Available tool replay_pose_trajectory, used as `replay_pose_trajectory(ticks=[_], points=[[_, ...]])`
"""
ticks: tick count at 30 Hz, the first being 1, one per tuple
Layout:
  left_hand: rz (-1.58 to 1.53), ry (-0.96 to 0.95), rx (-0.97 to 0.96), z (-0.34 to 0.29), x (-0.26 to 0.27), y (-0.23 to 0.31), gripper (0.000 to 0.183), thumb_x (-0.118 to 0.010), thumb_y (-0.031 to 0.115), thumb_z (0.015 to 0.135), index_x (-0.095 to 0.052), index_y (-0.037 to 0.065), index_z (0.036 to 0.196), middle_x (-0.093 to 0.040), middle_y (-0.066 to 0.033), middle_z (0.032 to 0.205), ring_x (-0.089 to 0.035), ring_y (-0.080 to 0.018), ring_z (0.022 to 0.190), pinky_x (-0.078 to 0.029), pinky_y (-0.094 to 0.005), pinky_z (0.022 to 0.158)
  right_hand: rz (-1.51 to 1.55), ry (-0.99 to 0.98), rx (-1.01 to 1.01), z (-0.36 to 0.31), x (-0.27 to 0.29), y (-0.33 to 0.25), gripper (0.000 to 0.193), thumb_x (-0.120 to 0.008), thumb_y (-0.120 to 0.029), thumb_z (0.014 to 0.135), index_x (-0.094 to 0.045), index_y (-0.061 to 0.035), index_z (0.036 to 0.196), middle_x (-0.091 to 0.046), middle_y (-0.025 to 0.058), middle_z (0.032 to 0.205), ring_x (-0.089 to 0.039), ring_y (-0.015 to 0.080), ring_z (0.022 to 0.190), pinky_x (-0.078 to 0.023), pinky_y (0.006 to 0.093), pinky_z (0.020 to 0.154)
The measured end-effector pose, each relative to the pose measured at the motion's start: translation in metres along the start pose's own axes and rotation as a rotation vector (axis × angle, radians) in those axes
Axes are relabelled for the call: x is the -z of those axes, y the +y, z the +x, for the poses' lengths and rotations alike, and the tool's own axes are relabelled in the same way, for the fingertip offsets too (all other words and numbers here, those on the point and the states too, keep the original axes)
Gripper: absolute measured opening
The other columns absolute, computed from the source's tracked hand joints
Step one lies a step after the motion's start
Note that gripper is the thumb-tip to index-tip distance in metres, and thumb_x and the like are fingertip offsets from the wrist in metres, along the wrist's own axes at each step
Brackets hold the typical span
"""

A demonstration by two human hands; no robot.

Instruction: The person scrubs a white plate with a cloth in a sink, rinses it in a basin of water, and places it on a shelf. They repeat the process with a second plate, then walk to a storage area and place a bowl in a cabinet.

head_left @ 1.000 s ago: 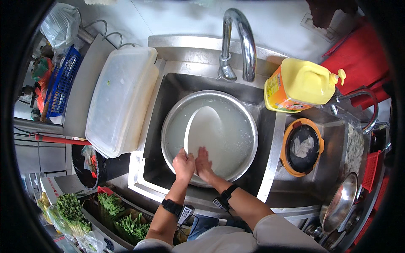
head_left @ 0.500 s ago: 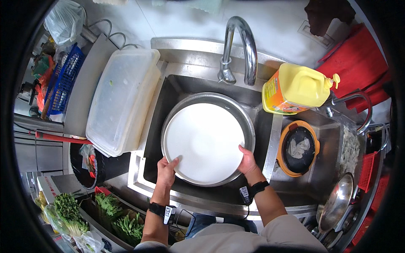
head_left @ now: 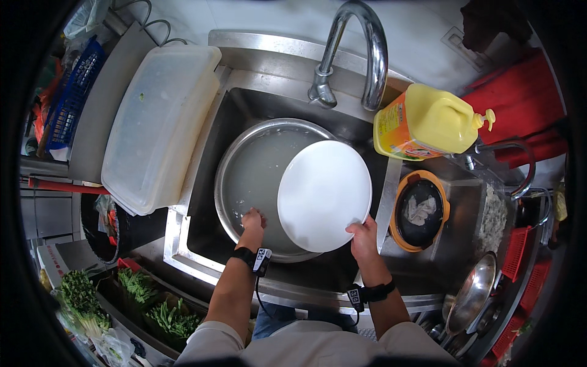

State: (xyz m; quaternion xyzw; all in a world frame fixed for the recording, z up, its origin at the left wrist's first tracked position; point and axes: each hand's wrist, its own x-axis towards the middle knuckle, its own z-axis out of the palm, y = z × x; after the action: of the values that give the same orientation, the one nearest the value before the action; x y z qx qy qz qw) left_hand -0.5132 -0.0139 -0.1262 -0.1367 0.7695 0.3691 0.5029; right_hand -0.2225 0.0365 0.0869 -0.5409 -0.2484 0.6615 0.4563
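My right hand (head_left: 363,236) grips a large round white plate (head_left: 324,196) by its lower right rim. The plate is tilted and covers the right part of a wide metal basin (head_left: 227,160) of cloudy water in the left sink bowl. My left hand (head_left: 253,222) is inside the basin's near left side, at the water. Its fingers look curled; whatever they may hold is hidden. Black bands with small devices sit on both wrists.
A curved faucet (head_left: 373,55) rises behind the sink. A lidded plastic box (head_left: 160,116) stands left; a yellow pump jug (head_left: 437,119) stands right. An orange-rimmed black pan (head_left: 445,214) and a metal bowl (head_left: 480,287) lie farther right. Greens (head_left: 172,319) fill a container at lower left.
My left hand has let go of the plate and gone into the basin. With my right hand on it, the plate has moved right and tilted, uncovering the cloudy water.
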Motion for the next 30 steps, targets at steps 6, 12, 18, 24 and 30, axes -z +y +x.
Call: replay_pose_trajectory(ticks=[6,12,18,24,30], points=[[-0.748,-0.637,-0.052,-0.028,-0.009,-0.007,0.026,-0.042,0.023,0.098,-0.055,0.004,0.085,-0.057,-0.0066,0.078,-0.056,-0.0188,0.068,-0.048,-0.0318,0.065,-0.031,0.073,0.047,0.002,-0.005,-0.005,0.054,-0.044,0.011,0.063,-0.057,0.0025,0.115,-0.063,0.0070,0.102,-0.059,0.0179,0.094,-0.045,0.0285,0.086],[-0.213,-0.901,-0.159,-0.224,-0.050,0.008,0.047,-0.032,0.039,0.101,-0.045,0.002,0.128,-0.051,-0.0159,0.127,-0.048,-0.0253,0.119,-0.036,-0.0352,0.102,-0.064,0.093,0.090,0.002,-0.027,-0.004,0.051,-0.042,0.013,0.066,-0.058,0.0036,0.113,-0.063,0.0064,0.101,-0.059,0.0151,0.091,-0.045,0.0264,0.082],[0.650,-1.155,-0.937,-0.256,-0.033,-0.007,0.066,-0.024,0.046,0.100,-0.006,0.006,0.149,-0.009,-0.0112,0.156,-0.010,-0.0302,0.143,-0.010,-0.0448,0.113,-0.115,0.159,0.037,-0.017,-0.034,-0.020,0.049,-0.044,0.014,0.066,-0.060,0.0023,0.110,-0.064,0.0075,0.099,-0.060,0.0170,0.088,-0.047,0.0286,0.081],[1.289,-0.470,-0.871,-0.183,0.002,-0.007,0.076,-0.042,0.042,0.093,-0.007,0.002,0.148,-0.005,-0.0204,0.154,-0.004,-0.0392,0.142,-0.006,-0.0626,0.108,-0.133,0.105,0.124,-0.057,-0.036,-0.032,0.048,-0.045,0.013,0.067,-0.060,0.0009,0.111,-0.065,0.0069,0.098,-0.060,0.0160,0.086,-0.047,0.0282,0.077],[0.818,-1.113,-1.270,-0.263,-0.005,-0.014,0.071,-0.036,0.039,0.097,-0.003,0.002,0.148,0.004,-0.0240,0.154,0.005,-0.0379,0.143,-0.001,-0.0540,0.111,-0.313,0.165,0.233,-0.083,-0.046,-0.040,0.046,-0.049,0.002,0.075,-0.060,-0.0060,0.119,-0.068,0.0131,0.083,-0.063,0.0166,0.074,-0.050,0.0293,0.069]])
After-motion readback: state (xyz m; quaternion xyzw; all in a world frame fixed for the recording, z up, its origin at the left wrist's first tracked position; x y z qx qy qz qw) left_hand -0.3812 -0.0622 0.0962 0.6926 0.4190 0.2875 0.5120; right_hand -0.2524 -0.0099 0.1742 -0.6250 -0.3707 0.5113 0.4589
